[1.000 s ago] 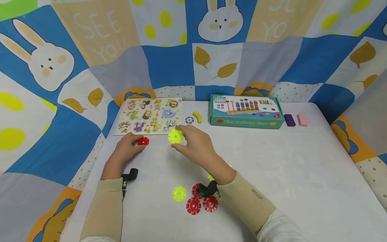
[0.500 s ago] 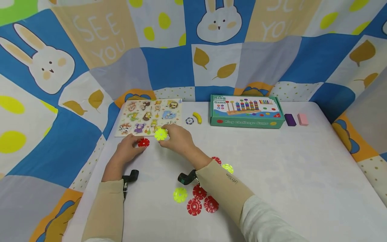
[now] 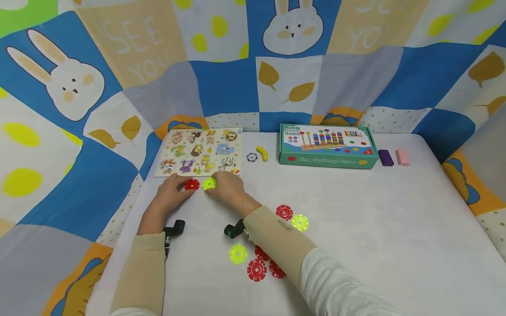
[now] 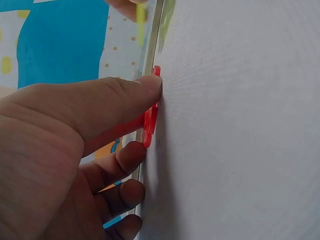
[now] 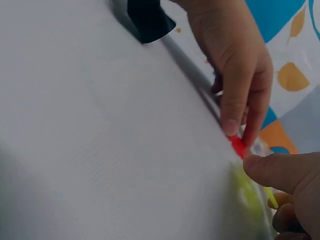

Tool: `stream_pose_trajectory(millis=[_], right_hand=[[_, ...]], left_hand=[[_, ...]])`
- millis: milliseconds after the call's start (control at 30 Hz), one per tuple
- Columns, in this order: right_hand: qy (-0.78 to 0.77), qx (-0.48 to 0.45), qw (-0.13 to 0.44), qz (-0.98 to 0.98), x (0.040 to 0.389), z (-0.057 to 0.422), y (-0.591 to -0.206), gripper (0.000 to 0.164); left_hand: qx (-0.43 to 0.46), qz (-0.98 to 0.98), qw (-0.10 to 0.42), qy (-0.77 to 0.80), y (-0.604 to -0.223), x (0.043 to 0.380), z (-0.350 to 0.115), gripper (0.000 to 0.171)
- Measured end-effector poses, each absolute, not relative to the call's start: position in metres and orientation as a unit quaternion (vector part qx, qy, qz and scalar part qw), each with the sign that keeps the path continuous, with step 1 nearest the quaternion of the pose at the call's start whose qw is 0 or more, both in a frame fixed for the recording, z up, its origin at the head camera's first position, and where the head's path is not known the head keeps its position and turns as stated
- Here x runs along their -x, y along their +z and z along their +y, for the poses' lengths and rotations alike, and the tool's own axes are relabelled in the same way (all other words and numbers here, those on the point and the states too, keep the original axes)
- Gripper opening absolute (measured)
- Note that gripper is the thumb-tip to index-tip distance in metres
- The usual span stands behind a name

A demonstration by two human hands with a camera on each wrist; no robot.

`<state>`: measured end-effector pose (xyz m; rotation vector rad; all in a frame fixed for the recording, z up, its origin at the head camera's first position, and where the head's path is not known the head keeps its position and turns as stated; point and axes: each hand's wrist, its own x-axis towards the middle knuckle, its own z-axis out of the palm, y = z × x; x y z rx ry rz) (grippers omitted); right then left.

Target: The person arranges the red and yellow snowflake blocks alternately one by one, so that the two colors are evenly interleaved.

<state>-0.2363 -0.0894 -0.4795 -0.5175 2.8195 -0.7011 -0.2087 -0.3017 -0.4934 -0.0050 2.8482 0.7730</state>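
In the head view my left hand [image 3: 170,194] pinches a red slotted disc [image 3: 192,184] by its edges, low at the table in front of the picture board. The left wrist view shows thumb and fingers on the rim of that red disc [image 4: 151,122]. Just to the right, my right hand [image 3: 230,189] pinches a yellow-green slotted disc [image 3: 209,183] between thumb and fingers. A small gap separates the two discs in the head view. Whether the yellow one touches the table I cannot tell. My right fingers partly cover it.
Loose red discs [image 3: 257,270] and yellow discs [image 3: 238,253] lie nearer me, some partly under my right forearm. Behind stand an animal picture board [image 3: 182,153], a poker chip [image 3: 252,157], a toy banana [image 3: 262,153], a green game box [image 3: 328,161], and purple [image 3: 385,158] and pink blocks [image 3: 402,157].
My right hand has carried the yellow disc leftward and down, from over the board's right corner to beside the red disc. The left hand keeps its grip on the red disc, in place.
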Motion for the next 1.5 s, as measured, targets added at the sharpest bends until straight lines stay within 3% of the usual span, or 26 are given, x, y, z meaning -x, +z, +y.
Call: stream_pose_trajectory(millis=[233,500,833,1233,1500], right_hand=[[-0.243,0.17,0.089,0.951,0.236,-0.088,-0.491,0.055],[-0.265,0.157,0.089,0.947,0.238,-0.086,-0.497,0.043],[-0.261,0.161,0.074,0.949,0.243,-0.087,-0.499,0.041],[-0.285,0.159,0.093,0.941,0.242,-0.08,-0.497,0.042],[-0.326,0.184,0.125,0.919,0.244,-0.071,-0.495,0.04]], left_hand=[[-0.003,0.961,0.1,0.257,-0.494,0.21,-0.301,0.058],[0.002,0.961,0.097,0.257,-0.492,0.209,-0.299,0.056],[0.017,0.959,0.114,0.259,-0.49,0.212,-0.3,0.062],[-0.007,0.959,0.09,0.269,-0.483,0.213,-0.289,0.056],[-0.013,0.947,0.119,0.298,-0.478,0.218,-0.273,0.059]])
